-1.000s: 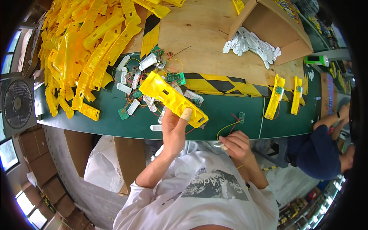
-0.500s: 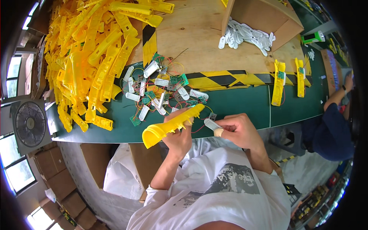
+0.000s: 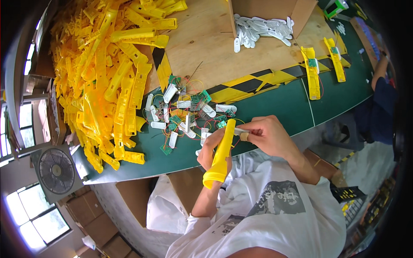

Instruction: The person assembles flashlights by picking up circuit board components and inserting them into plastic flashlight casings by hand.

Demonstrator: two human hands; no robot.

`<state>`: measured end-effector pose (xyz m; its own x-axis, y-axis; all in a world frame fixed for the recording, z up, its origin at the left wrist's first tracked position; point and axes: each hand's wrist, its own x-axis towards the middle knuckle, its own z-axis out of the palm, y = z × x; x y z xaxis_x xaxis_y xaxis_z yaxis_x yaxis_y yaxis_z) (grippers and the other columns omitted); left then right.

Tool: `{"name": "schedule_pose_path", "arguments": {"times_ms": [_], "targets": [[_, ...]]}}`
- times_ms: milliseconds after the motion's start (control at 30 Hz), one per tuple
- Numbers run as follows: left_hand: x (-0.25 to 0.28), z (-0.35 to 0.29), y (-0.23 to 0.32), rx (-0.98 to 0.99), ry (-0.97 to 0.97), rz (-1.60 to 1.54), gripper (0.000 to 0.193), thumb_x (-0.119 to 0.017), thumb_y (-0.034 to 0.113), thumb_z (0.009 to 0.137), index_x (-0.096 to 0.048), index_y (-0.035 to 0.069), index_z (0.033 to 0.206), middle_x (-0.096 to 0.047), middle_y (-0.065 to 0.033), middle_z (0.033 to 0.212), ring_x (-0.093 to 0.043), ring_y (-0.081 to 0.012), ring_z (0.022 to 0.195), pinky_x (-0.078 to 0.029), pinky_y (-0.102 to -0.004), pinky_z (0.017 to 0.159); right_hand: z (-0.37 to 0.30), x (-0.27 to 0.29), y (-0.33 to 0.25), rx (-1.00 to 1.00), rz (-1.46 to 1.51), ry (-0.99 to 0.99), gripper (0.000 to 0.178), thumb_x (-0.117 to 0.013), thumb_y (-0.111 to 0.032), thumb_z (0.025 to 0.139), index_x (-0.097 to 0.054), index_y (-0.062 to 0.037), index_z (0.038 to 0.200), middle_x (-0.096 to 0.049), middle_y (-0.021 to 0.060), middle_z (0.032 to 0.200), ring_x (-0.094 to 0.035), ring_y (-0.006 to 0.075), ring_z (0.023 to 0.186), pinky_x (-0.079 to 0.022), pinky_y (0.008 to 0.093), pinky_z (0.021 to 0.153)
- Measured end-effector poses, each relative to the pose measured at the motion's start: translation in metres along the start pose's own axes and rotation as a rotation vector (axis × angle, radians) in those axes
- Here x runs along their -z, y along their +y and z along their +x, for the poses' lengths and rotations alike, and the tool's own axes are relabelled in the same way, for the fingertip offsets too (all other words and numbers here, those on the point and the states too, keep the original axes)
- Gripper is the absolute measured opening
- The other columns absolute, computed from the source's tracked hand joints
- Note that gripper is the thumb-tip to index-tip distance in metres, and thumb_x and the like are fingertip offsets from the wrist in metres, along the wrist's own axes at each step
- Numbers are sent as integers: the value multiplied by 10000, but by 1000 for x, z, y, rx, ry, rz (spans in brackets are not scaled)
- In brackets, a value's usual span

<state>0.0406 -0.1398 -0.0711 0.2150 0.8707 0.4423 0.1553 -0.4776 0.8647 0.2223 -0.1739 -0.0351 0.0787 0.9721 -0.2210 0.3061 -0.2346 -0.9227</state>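
My left hand (image 3: 209,151) is closed round a yellow plastic housing half (image 3: 222,157), its round threaded end pointing down toward me. My right hand (image 3: 270,136) pinches a small whitish plastic piece (image 3: 241,131) against the far end of the housing, and a wire shows near it. How the piece meets the housing is hidden behind the shell. Just beyond my left hand lies a tangle of green circuit boards (image 3: 200,97) with white plastic pieces (image 3: 170,93) and thin red and yellow wires.
A large heap of yellow housings (image 3: 99,86) covers the left of the bench. White strips (image 3: 262,31) spill from a cardboard box (image 3: 301,17) at the back. Two yellow housings with boards (image 3: 311,73) lie at right. A co-worker (image 3: 380,101) sits far right; a fan (image 3: 57,171) stands left.
The yellow housing has been turned from lying slantwise to nearly upright, its threaded end swinging down and right. My right hand has brought the white piece up to it. The view has tilted.
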Motion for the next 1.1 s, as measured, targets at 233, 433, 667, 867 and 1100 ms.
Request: {"name": "schedule_pose_path", "arguments": {"times_ms": [233,433,667,867,1100], "targets": [[2,0,-10,56,146,61,211,-669,42,902,-616,-57,1081,-700,-142,960,-665,-164,810,-520,-270,742,-3,-12,-7,-39,98,54,264,-732,-46,808,-721,-6,1069,-673,107,747,-636,123,601,-502,257,573],[5,6,-5,451,243,-221,216,-689,63,918,-595,-65,1064,-652,-95,966,-617,-126,844,-504,-259,767,1,-10,2,104,18,79,299,-723,-42,807,-714,-10,1104,-637,101,730,-619,139,581,-485,271,555],[13,6,-13,-46,-28,161,269,-730,101,885,-542,-24,1031,-665,-121,966,-616,-162,793,-527,-339,749,3,-9,-2,224,-162,155,376,-718,-25,800,-685,-18,1174,-638,109,731,-629,177,577,-502,271,566],[4,18,-4,414,205,-264,230,-718,42,886,-580,-39,1050,-633,-56,930,-577,-109,836,-486,-266,776,8,0,-8,40,237,29,458,-747,-39,784,-642,1,1227,-700,105,875,-682,154,722,-525,267,634],[-3,14,8,534,277,-556,260,-682,84,924,-561,-35,1121,-624,-74,975,-591,-135,879,-494,-288,842,18,6,9,131,407,-102,449,-777,-102,789,-663,-23,1216,-732,92,967,-686,128,839,-536,266,681]]}}
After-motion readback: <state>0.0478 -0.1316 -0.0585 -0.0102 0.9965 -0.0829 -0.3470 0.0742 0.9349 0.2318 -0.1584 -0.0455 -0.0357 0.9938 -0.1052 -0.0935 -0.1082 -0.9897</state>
